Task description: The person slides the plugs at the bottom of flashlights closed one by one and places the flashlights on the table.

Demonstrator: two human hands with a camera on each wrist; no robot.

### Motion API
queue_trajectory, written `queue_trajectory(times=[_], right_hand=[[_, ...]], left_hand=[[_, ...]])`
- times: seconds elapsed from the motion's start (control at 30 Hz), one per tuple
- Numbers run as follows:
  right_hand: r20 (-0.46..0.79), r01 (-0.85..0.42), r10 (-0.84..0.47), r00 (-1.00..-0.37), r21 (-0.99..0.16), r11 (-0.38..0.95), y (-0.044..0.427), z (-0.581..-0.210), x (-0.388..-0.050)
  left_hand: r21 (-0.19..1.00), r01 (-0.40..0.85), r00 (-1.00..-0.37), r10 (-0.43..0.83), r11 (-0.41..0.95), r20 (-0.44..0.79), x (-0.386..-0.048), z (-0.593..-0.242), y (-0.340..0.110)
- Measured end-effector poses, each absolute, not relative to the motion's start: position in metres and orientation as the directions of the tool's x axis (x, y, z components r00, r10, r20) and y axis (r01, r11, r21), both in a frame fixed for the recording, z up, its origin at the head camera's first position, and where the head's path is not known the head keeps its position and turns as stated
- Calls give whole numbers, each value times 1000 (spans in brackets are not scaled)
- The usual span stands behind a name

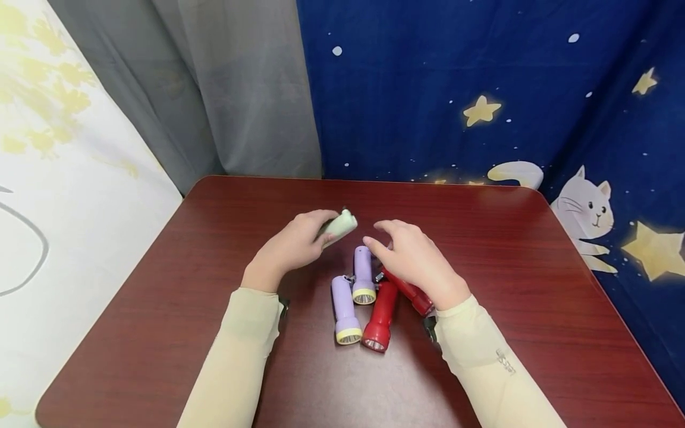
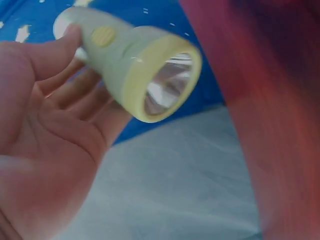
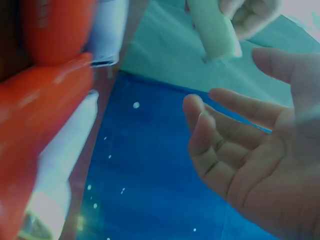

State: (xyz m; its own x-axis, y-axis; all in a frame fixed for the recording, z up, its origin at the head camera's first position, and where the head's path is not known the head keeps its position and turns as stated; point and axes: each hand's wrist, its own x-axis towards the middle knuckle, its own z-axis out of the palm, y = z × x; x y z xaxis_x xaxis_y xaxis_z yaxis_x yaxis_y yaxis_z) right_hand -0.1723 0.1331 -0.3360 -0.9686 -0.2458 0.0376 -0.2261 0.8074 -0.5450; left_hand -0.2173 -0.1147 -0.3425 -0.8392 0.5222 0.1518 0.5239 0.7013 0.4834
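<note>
- My left hand (image 1: 297, 244) is pinching the green torch (image 1: 341, 227) between thumb and fingers, holding it above the surface (image 1: 160, 333), between its middle and its far edge.
- My right hand (image 1: 414, 258) is hovering loosely open, thumb standing apart from the gently bent fingers, gripping nothing.
- That hand is hiding part of the rear red torch (image 1: 416, 295); in the right wrist view, the nearest torches are blurring and running off the left side.
- My sleeves (image 1: 235, 351) are leaving the head view at the bottom, where the surface's near edge is being cut off.
- Two purple torches (image 1: 344, 303) and the front red torch (image 1: 381, 315) are lying close together, well in from both side edges.
- The green torch is showing a ribbed button, a yellow rim and a shiny reflector; the reddish surface is gleaming.
</note>
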Motion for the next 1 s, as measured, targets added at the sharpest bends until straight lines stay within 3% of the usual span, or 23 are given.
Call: queue_trajectory(times=[0.27,0.57,0.73,0.83,1.0], right_hand=[[144,-263,-244,-959,-770,581,123,-320,-181],[247,-307,-184,-951,-794,525,123,-310,-190],[306,-341,-154,-940,-800,493,123,-310,-194],[304,-338,-149,-941,-803,491,124,-309,-192],[262,-319,-182,-948,-792,521,128,-302,-182]], left_hand=[[620,626,-757,559,473,338,-219,-326,-98],[559,687,-721,527,464,450,-228,-313,-73],[549,662,-747,506,510,431,-229,-311,-67],[547,651,-757,507,527,412,-227,-310,-65],[532,711,-702,510,460,497,-223,-308,-65]])
